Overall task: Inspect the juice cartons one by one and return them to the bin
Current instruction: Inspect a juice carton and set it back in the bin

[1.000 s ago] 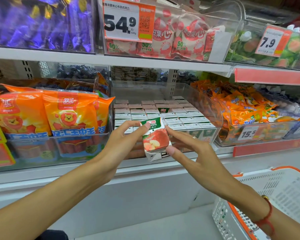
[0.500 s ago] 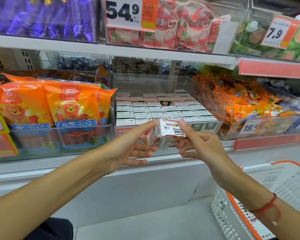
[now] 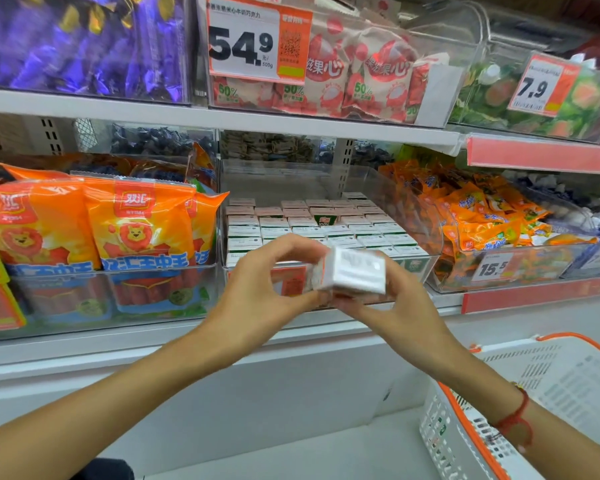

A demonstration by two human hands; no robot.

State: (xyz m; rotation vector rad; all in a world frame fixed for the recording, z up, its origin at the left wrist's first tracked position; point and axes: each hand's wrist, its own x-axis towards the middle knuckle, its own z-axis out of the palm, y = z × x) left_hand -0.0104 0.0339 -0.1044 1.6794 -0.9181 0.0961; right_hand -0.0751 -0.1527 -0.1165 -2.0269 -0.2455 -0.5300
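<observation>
One blurred juice carton, white face up, is gripped between the curled left hand and right hand, just before the clear bin of packed cartons at twelve o'clock.

Both bare forearms reach forward from the lower corners and meet at mid-frame. The left hand is turned palm inward, its fingers curled over the top and its thumb underneath, forming one side of a shared grip. The right hand closes in from the opposite side, fingers bent beneath and behind. A red cord bracelet circles the right wrist. Both hands are motion-blurred.
</observation>
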